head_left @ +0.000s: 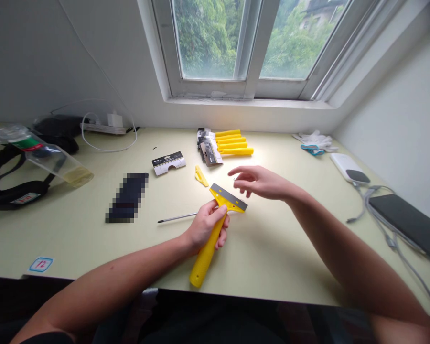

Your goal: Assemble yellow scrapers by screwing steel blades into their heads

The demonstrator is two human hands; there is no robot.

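My left hand (208, 224) is wrapped round the yellow handle of a scraper (205, 260), near its head. The scraper's wide grey blade (229, 197) lies across the head and points away from me. To the right and a little above it, my right hand (256, 182) hovers with fingers apart and slightly bent, holding nothing that I can see. A loose yellow blade cover (201, 176) rests on the table just beyond the blade. Partly hidden behind my left hand, a screwdriver (177, 218) shows its dark tip and metal shaft.
Several yellow-handled scrapers (236, 143) in cardboard sleeves lie near the window. Left of them are a loose cardboard sleeve (168, 164), a pixelated dark object (127, 198) and a tilted bottle (53, 160). Gloves (315, 142), a white device (349, 168), cables and a black power bank (408, 222) sit right.
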